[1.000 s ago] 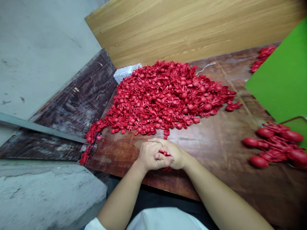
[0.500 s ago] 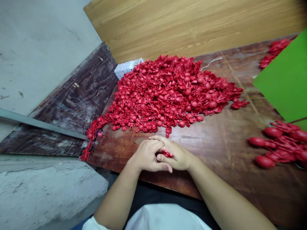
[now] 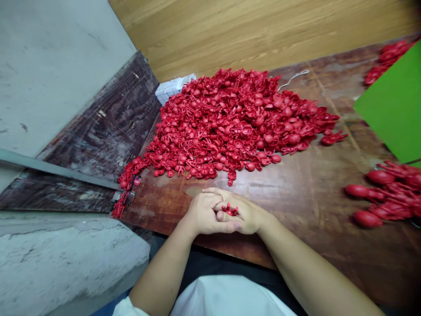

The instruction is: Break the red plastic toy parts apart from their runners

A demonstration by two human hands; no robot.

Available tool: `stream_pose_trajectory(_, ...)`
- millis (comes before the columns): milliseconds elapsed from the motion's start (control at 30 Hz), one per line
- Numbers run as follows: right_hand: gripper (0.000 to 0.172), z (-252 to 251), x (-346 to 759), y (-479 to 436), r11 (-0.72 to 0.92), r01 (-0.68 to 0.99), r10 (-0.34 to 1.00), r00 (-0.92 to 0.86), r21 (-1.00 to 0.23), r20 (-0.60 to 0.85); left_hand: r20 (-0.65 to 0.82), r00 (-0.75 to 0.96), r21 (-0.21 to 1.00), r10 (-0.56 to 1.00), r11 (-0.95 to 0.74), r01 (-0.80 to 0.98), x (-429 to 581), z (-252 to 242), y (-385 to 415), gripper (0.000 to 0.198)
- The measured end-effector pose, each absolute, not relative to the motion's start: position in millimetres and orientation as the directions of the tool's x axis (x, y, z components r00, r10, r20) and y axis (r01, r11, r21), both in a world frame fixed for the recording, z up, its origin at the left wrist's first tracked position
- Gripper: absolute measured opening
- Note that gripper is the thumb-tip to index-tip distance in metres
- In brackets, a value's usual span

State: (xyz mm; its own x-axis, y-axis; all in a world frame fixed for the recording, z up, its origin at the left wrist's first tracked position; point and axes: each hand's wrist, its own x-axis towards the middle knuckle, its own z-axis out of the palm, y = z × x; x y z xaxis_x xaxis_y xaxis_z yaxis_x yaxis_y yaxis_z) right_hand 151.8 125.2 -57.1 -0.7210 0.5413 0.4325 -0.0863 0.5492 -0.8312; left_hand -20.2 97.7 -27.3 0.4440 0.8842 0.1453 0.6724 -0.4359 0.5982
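Near the table's front edge, my left hand (image 3: 204,213) and my right hand (image 3: 250,216) are clasped together. Between them a small red plastic piece (image 3: 230,210) with stubby knobs pokes out by the thumbs; the rest of it is hidden. Both hands are closed around it, the left thumb lying across the base of the right hand. Just beyond them spreads a large heap of red plastic doll-like parts (image 3: 226,127), with round hollow heads and thin limbs. One loose red part (image 3: 231,177) lies at the heap's near edge, closest to my fingers.
Larger red figures (image 3: 388,193) lie on the wooden table (image 3: 305,210) at right, below a green panel (image 3: 394,105). White stacked blocks (image 3: 173,89) stand behind the heap. Glasses (image 3: 130,197) rest among red pieces at the left edge. A white cord (image 3: 292,79) lies behind.
The view has shifted slightly. My hands stay clasped, with the left thumb now pressed flatter against the right hand. The red piece between them shows at a slightly different angle.
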Motion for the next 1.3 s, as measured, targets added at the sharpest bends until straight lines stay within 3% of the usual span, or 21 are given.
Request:
stream_pose_trajectory(533, 0.036, -62.3, 152.0, 128.9, 0.572, -0.147, 0.535, -0.678, -0.807, 0.504, 0.273, 0.281, 0.667, 0.92, -0.391, 0.634, 0.5, -45.3, 86.6, 0.047)
stream_pose_trajectory(667, 0.043, -63.6, 151.7, 128.5, 0.546, -0.062, 0.595, -0.673, -0.836, 0.438, 0.248, 0.295, 0.747, 0.923, -0.376, 0.548, -5.6, -57.6, 89.6, 0.061)
stream_pose_trajectory(833, 0.05, -68.1, 152.0, 130.7, 0.555, 0.052, 0.612, -0.701, -0.83, 0.365, 0.185, 0.306, 0.909, 0.934, -0.281, 0.308, -9.2, -77.5, 95.6, 0.079)
stream_pose_trajectory(967, 0.054, -69.9, 150.8, 131.5, 0.543, 0.106, 0.628, -0.709, -0.833, 0.32, 0.113, 0.319, 0.961, 0.941, -0.186, 0.207, -11.4, -84.6, 99.6, 0.078)
stream_pose_trajectory(1133, 0.055, -68.8, 146.7, 130.6, 0.539, 0.102, 0.649, -0.683, -0.836, 0.335, 0.116, 0.332, 0.965, 0.936, -0.185, 0.185, -15.7, -86.2, 102.7, 0.079)
stream_pose_trajectory(1300, 0.05, -68.4, 143.1, 132.4, 0.562, 0.066, 0.622, -0.69, -0.824, 0.369, 0.059, 0.392, 0.975, 0.918, -0.137, 0.174, -17.4, -87.4, 102.6, 0.061)
